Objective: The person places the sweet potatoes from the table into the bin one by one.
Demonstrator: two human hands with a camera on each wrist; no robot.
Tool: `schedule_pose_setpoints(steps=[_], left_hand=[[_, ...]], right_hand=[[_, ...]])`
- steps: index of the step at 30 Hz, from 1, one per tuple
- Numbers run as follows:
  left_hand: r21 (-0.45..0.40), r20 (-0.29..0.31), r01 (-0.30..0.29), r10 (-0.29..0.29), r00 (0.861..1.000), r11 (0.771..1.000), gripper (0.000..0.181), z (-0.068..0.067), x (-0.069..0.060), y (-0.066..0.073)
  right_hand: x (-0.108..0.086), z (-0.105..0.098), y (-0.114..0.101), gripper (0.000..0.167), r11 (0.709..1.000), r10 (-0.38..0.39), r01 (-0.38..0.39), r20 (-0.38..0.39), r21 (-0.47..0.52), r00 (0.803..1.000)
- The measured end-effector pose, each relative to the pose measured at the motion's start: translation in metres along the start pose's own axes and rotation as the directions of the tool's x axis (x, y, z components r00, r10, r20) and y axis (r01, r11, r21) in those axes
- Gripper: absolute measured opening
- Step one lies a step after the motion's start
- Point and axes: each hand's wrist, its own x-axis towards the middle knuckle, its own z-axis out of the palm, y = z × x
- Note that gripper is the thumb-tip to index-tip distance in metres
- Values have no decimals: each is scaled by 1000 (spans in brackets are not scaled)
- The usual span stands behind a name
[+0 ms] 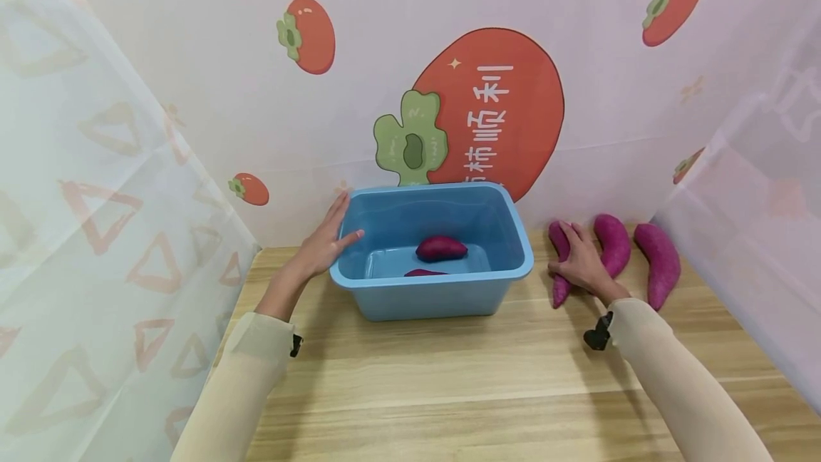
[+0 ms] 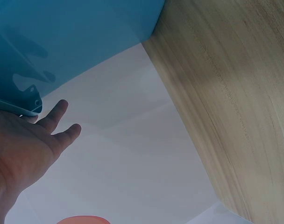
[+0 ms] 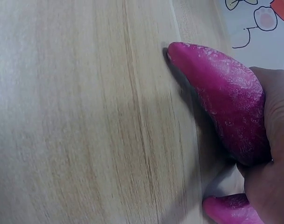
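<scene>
Pale sheeting (image 1: 609, 127) printed with persimmons stands behind the wood-grain table (image 1: 410, 391), which carries a blue basin (image 1: 436, 298). Inside the basin lies a purple sweet potato (image 1: 441, 248) (real or a model, I cannot tell), and a second sweet potato (image 1: 425, 272) shows only as a sliver above the near rim. The left hand (image 1: 327, 241) rests at the basin's left rim, its grip wide, fingers spread. To the right of the basin, the right hand (image 1: 582, 259) has its grip closed around the leftmost sweet potato (image 3: 221, 93); beside it lie the middle sweet potato (image 1: 612, 244), partly covered by the hand, and the rightmost sweet potato (image 1: 659, 262). Work looks partway along: two pieces inside the basin, three outside.
</scene>
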Motion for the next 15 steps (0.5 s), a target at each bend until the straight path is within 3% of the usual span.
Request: schedule_pose_setpoints(steps=[15], left_hand=[[-17, -2, -6, 6, 1000, 1000, 87, 0, -1, 2]], right_hand=[[-1, -15, -10, 104, 1000, -9, 9, -10, 3, 1000]])
